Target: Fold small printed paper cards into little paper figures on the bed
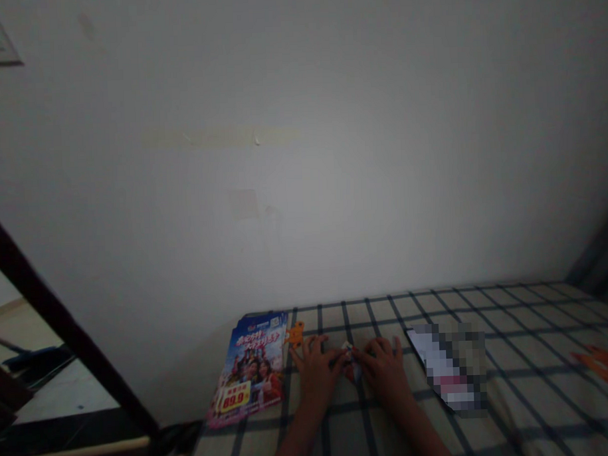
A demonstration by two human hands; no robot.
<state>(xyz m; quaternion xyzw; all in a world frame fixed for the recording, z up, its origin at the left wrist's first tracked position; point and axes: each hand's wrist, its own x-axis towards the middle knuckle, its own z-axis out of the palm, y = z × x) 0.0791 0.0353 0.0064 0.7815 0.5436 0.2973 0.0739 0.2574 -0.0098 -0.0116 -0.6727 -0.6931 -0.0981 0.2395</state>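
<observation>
A small piece of folded printed paper (352,371), with white, red and blue on it, lies on the checked cloth between my hands. My left hand (316,367) pinches its left side with thumb and forefinger, the other fingers spread on the cloth. From the right, my right hand (385,368) has its thumb and forefinger closed on the upper edge. Both sets of fingertips nearly meet there and cover part of the paper, so its full shape is hidden. Left of my left hand lies a stack of colourful flyers (254,369).
The checked cloth (341,446) covers a bed-like surface against a pale wall (361,153). To the right lies a phone-like device (441,369) with a lit, partly pixelated screen. A dark post (62,316) slants down at the left.
</observation>
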